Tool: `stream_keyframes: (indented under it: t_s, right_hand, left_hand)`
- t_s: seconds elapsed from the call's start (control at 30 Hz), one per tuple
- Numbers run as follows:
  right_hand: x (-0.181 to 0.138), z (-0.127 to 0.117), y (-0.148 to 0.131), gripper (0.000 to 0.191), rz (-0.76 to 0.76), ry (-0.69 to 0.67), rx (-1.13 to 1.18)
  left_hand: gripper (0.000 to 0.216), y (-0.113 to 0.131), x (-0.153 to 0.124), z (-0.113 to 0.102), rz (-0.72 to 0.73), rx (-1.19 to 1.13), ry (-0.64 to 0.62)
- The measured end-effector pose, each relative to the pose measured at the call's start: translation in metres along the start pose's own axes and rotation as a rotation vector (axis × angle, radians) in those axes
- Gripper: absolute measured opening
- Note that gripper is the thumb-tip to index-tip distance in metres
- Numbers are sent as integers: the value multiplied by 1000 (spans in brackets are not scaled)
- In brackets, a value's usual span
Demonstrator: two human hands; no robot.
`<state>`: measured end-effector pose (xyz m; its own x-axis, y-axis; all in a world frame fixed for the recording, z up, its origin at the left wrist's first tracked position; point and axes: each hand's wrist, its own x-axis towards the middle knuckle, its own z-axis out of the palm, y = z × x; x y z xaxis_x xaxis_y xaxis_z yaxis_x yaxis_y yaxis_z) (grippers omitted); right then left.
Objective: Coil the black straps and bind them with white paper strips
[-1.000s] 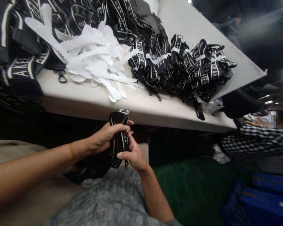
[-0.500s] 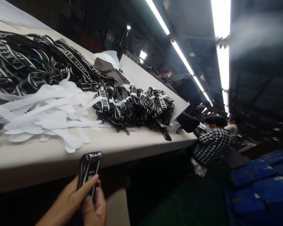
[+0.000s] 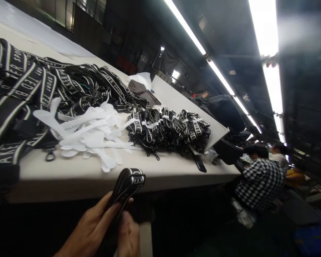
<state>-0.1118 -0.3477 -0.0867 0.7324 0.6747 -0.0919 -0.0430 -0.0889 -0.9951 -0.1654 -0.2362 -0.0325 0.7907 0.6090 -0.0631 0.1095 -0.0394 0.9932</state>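
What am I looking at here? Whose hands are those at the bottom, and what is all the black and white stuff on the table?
The picture comes from a small camera worn on a person's head, so you see what they see. The two hands at the bottom are their own: the left hand and the right hand. Together they hold a folded black strap with white stripes and letters. In front is a long pale table. On it lie a big heap of loose straps, a pile of white zigzag-edged strips, and a row of bundled straps, each tied with a white strip. On the right another person in a checked shirt sits low down. Long lamps shine overhead.
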Motion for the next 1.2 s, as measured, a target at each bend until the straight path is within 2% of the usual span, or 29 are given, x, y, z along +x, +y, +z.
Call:
stream_keyframes:
  t_s: [0.03, 0.1, 0.17, 0.23, 0.37, 0.53, 0.67, 0.83, 0.93, 1.0, 1.1, 1.2]
  right_hand:
    - [10, -9, -15, 54, -70, -69, 40]
    - [37, -24, -42, 52, -194, -55, 75]
    - [72, -34, -63, 39, -289, 30, -25]
    - [109, -35, -80, 24, -403, 28, -191]
    - [174, -9, -106, 20, -610, -89, -391]
    - [225, 45, -113, 21, -695, -254, -543]
    - [236, 67, -108, 15, -653, -236, -650]
    - [232, 66, -106, 8, -685, -170, -516]
    - [229, 59, -111, 1, -745, -29, -456]
    - [225, 52, -120, 5, -802, 86, -387]
    - [208, 38, -140, 13, -786, 167, -210]
    - [177, 26, -156, 20, -613, 21, 2]
  left_hand:
    - [43, 9, 1, -6, 40, -14, 23]
    - [39, 26, 5, -21, 135, -37, 82]
    - [38, 43, 11, -38, 209, -37, 165]
    - [37, 57, 19, -56, 247, -21, 310]
    - [29, 83, 35, -91, 246, 8, 614]
    - [25, 102, 45, -117, 268, -120, 757]
    - [30, 98, 49, -128, 319, -258, 708]
    - [25, 90, 55, -134, 331, -246, 572]
    - [31, 89, 57, -132, 290, -202, 517]
    - [35, 88, 58, -129, 288, -146, 454]
    - [40, 83, 56, -121, 289, -53, 292]
    - [41, 78, 50, -106, 263, 13, 60]
